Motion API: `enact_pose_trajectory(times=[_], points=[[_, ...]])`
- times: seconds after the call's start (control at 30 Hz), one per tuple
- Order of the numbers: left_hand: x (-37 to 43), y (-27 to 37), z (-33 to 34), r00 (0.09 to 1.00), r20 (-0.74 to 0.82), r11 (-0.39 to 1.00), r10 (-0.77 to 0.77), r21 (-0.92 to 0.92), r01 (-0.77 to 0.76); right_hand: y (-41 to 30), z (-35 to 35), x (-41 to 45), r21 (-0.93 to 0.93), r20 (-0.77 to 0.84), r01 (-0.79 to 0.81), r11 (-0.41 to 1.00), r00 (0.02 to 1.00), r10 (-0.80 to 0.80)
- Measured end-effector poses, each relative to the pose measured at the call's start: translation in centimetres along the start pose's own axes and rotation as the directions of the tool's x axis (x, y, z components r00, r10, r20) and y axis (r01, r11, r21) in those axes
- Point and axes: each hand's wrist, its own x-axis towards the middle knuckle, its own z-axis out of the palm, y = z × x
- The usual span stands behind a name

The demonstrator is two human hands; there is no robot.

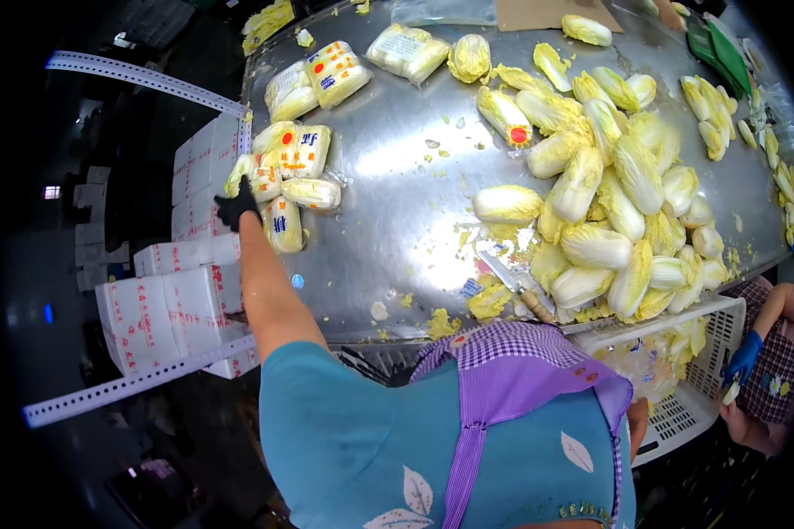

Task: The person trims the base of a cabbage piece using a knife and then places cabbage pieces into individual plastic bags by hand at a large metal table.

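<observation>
My left hand (239,206), in a black glove, reaches to the table's left edge with its fingers spread. It touches the near end of a wrapped napa cabbage (239,173) that lies at the edge. Close beside it are a printed bag of cabbages (304,151), a single bagged cabbage (311,193) and another bagged cabbage (284,225) nearer to me. My right hand is out of view; only a bit of that arm shows beside my apron. In front of me lie a knife with a wooden handle (534,304) and a large heap of napa cabbages (625,172).
The steel table (384,218) carries more bagged cabbages (336,74) and loose leaves (442,324). White printed cartons (192,307) and perforated metal posts (145,79) stand left. A white plastic crate (675,423) is at right, near a co-worker's blue-gloved hand (743,360).
</observation>
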Motion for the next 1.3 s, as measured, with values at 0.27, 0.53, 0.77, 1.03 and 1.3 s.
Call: enact_pose_trajectory(times=[0.27,0.53,0.77,1.03,1.3], points=[[8.8,-3.8,4.8,0.812,0.457,0.791,0.364,-0.611,-0.011,-2.5,-6.6,-1.4,-0.126,-0.087,0.041,0.991,0.995,-0.053],[1.3,-2.3,2.2,0.766,0.283,0.62,0.577,-0.762,-0.185,-12.5,-8.8,-2.3,-0.386,0.024,0.209,0.899,0.976,-0.216],[-8.2,-2.5,2.0,0.617,0.047,0.531,0.785,-0.565,-0.632,-21.7,-11.5,-2.8,-0.333,0.05,0.248,0.91,0.968,-0.246],[-7.6,1.5,-1.2,0.767,0.373,0.785,0.522,-0.561,-0.262,-22.5,-10.8,-2.8,-0.347,0.212,0.15,0.926,0.974,-0.078],[-6.3,-2.3,8.8,0.339,0.688,0.696,0.642,-0.708,0.119,-26.3,-12.8,-9.5,-0.687,0.246,0.404,0.604,0.911,-0.33]])
